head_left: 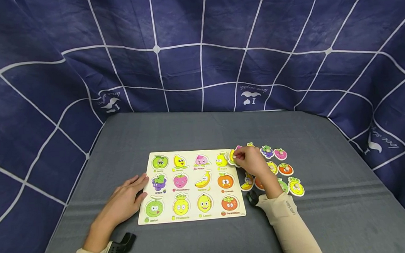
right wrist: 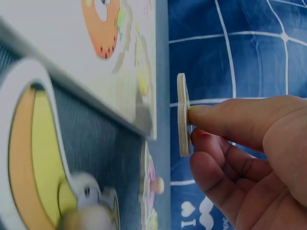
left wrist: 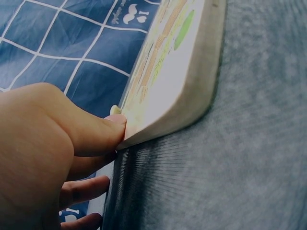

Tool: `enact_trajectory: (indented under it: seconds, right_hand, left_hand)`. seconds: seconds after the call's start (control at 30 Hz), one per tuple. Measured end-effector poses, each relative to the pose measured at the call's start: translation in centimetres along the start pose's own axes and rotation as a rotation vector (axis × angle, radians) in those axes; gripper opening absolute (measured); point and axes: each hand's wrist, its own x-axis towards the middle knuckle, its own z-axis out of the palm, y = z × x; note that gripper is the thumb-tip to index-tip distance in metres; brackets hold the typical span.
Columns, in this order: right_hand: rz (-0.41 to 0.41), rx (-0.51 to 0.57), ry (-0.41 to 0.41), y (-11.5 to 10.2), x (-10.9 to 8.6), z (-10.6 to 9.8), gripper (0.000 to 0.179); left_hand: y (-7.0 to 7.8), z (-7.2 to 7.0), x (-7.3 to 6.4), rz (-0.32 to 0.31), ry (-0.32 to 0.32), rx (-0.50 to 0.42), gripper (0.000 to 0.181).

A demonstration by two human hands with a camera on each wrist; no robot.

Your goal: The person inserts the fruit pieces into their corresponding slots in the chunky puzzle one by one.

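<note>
A cream fruit puzzle board (head_left: pixel 194 217) lies flat on the table, with several rows of printed, captioned fruits. My left hand (head_left: pixel 125 201) rests by its left edge; in the left wrist view the thumb (left wrist: pixel 103 132) touches the board's side near a corner. My right hand (head_left: pixel 251 160) pinches a yellow fruit puzzle piece (head_left: pixel 231 157) beside the printed pear at the board's upper right. In the right wrist view that piece (right wrist: pixel 183 117) is held edge-on between thumb and fingers, off the table. Its knob is hidden by the fingers.
Several loose knobbed pieces lie right of the board, among them a banana (head_left: pixel 247 181), grapes (head_left: pixel 266 151), a persimmon (head_left: pixel 286 169) and a pineapple (head_left: pixel 296 186). Some sit under or behind the right forearm. A blue gridded cloth (head_left: pixel 185 65) walls the grey table (head_left: pixel 195 243) at back and sides.
</note>
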Motion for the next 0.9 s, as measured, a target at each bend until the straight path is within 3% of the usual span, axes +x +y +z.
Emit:
enact_trajectory:
  seconds: [0.43, 0.9]
  right_hand:
    - [-0.081, 0.038, -0.022, -1.6, 0.9, 1.8, 0.006]
    - [-0.091, 0.091, -0.07, -3.3, 1.7, 3.0, 0.004]
  left_hand:
    - [-0.1, 0.1, 0.0, 0.004, 0.0, 0.008, 0.048]
    - [0.0, 0.0, 0.0, -0.006, -0.009, -0.004, 0.048]
